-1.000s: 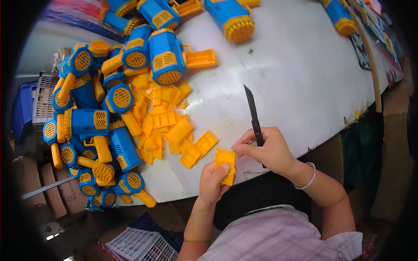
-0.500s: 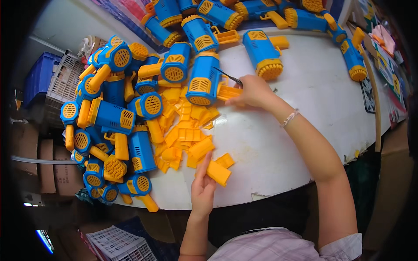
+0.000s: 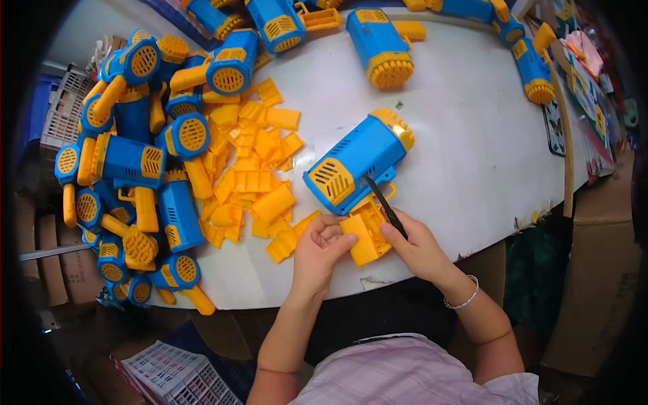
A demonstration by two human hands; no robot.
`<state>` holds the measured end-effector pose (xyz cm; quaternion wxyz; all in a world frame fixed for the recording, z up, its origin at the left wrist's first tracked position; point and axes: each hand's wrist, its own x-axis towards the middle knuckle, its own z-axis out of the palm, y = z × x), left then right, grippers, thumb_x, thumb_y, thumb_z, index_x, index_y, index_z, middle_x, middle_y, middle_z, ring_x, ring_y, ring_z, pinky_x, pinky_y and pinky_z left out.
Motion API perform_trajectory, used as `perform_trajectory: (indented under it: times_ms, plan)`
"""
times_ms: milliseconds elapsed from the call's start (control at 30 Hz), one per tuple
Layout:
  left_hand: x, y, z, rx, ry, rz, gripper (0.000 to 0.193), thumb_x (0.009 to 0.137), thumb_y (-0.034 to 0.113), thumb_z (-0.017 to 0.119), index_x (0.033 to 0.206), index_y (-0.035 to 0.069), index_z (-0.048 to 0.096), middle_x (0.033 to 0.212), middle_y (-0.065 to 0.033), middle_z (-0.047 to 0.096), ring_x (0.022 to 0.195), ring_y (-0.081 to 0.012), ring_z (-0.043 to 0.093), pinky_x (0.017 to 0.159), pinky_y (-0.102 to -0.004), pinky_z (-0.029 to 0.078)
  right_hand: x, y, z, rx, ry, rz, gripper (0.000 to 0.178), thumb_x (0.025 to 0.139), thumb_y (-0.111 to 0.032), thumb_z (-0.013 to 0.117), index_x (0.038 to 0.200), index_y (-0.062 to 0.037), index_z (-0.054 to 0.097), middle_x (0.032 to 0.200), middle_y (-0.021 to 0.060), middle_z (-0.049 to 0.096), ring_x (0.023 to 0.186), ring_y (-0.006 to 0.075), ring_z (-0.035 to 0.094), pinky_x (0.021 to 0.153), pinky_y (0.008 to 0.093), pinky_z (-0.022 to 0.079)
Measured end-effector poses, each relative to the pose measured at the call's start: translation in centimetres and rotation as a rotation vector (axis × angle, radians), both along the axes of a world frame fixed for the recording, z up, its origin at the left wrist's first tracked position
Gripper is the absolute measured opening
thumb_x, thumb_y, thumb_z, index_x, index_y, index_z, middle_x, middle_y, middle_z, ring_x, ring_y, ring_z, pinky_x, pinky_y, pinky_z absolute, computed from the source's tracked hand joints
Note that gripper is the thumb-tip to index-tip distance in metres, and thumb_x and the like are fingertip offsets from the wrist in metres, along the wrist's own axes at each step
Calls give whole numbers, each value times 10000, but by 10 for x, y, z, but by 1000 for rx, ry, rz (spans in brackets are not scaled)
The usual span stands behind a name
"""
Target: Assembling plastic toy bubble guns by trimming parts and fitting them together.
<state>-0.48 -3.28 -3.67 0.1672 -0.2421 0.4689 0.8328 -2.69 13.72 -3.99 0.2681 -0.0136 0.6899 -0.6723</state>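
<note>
White counter before both hands, a blue-and-yellow toy lying on it just beyond them.

Well to the left of the left hand stands a heap of similar toys; between that heap and the hand, reaching beyond it, spread loose yellow pieces. Ahead of both hands the toy lies slantwise, its knobbed end away and to the right, its yellow handle toward the person. The left hand pinches this handle; the right hand grips a slim black tool pointing at the toy, though whether its tip touches cannot be told. A bracelet circles the wrist behind the right hand.
</note>
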Motion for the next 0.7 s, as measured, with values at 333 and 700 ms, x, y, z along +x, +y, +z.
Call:
perform_trajectory:
  times_ms: [333,700]
  plan:
    - [18,18,-5,-94,29,17,367,736,-32,638,1009,-4,395,966,-112,549,874,-139,565,775,-258,462,32,3,9,100,37,28,484,787,-229,641,1141,41,451,900,121,604,807,150,576,720,262,458]
    - [32,17,-12,502,42,-164,530,822,118,585,1257,-28,320,1241,-161,427,1130,-254,459,957,-388,368,34,16,22,89,-16,140,388,676,-230,713,945,11,571,773,121,633,702,194,636,633,284,487]
